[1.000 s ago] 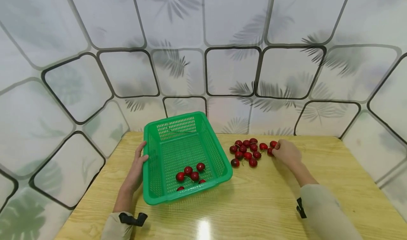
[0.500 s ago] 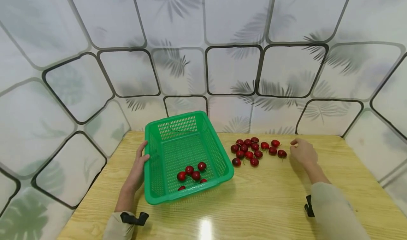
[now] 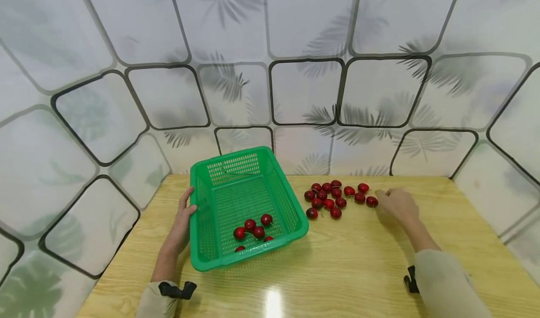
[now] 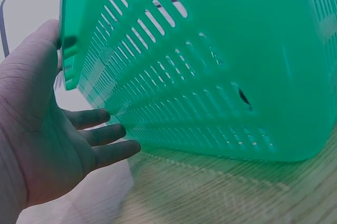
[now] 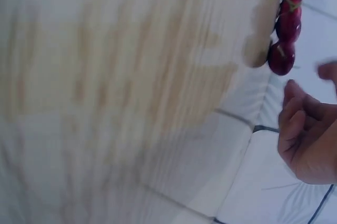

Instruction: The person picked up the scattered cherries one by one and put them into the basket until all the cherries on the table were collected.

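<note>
In the head view a green plastic basket (image 3: 249, 262) stands left of centre with several dark red cherries (image 3: 250, 225) inside. My left hand (image 3: 180, 224) is at its left side, thumb and index finger at the rim. The left wrist view shows the other fingers (image 4: 108, 153) straight and spread beside the slotted wall. Right of the basket lies a loose cluster of cherries (image 3: 328, 204). My right hand (image 3: 401, 207) is just right of the outermost cherry (image 3: 371, 201). In the right wrist view its thumb and fingers are apart, nothing between them, near the end cherry (image 5: 281, 58).
The wooden table (image 3: 337, 271) carries everything. A patterned curtain-like backdrop (image 3: 308, 93) rises behind the table's far edge and along both sides. Both sleeves have a black strap (image 3: 177, 291) at the wrist.
My right hand has come away from the right end of the cherry cluster, leaving a cherry in view there, then shifted slightly back towards it. My left hand and the basket have stayed put.
</note>
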Motion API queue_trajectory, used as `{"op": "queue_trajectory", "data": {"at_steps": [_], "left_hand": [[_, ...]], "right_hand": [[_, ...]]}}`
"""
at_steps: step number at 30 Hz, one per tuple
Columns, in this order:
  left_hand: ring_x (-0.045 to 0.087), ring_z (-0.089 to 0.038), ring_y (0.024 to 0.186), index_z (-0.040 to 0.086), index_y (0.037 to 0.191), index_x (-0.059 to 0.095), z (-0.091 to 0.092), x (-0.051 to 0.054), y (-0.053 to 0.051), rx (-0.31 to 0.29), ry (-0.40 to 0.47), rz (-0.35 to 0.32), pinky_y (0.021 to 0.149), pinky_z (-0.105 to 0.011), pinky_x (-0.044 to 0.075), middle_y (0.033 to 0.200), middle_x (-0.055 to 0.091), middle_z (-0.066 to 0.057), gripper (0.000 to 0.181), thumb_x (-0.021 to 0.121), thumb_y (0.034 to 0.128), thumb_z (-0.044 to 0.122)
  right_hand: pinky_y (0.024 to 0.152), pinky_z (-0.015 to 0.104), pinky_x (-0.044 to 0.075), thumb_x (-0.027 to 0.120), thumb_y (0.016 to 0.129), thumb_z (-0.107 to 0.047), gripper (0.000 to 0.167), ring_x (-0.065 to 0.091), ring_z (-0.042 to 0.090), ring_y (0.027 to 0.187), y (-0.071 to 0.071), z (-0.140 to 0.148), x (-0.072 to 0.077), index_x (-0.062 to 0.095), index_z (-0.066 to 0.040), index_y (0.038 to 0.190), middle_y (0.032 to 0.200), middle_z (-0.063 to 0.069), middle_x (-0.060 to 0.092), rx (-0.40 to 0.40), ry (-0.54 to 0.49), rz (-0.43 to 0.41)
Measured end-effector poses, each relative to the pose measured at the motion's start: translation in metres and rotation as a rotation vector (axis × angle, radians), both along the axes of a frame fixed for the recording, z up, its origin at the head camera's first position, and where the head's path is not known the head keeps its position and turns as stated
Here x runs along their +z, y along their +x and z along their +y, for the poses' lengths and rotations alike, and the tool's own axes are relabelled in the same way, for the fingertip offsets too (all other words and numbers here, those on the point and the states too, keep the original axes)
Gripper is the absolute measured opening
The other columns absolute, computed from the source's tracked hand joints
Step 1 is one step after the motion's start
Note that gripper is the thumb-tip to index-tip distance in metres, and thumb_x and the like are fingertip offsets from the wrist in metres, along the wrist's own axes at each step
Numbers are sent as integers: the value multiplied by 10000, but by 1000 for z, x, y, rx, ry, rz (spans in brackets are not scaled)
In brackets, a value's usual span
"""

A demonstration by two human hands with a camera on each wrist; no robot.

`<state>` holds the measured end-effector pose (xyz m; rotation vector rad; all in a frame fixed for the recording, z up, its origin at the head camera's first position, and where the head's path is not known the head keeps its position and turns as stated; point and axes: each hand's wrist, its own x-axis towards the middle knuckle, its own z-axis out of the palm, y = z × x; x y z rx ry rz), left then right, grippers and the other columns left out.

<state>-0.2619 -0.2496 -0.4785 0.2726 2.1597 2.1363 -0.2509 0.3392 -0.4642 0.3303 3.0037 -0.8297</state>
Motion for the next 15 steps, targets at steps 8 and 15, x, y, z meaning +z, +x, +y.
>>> {"op": "queue_trajectory", "data": {"at_steps": [8, 15], "left_hand": [[587, -86, 1003, 231, 1592, -13, 1, 2, 1, 17, 2, -22, 796, -227, 521, 1553, 120, -190, 598, 306, 1087, 266], [570, -133, 1031, 270, 1585, -4, 0, 1, -1, 26, -30, -54, 805, -246, 524, 1561, 113, -171, 597, 306, 1075, 296]], "right_hand": [[451, 242, 282, 596, 885, -216, 408, 334, 99, 470, 6, -17, -1, 395, -181, 532, 497, -62, 324, 111, 47, -53], [453, 224, 286, 559, 856, -98, 397, 337, 82, 457, 8, -14, -3, 383, -189, 513, 481, -70, 321, 114, 34, -30]]}}
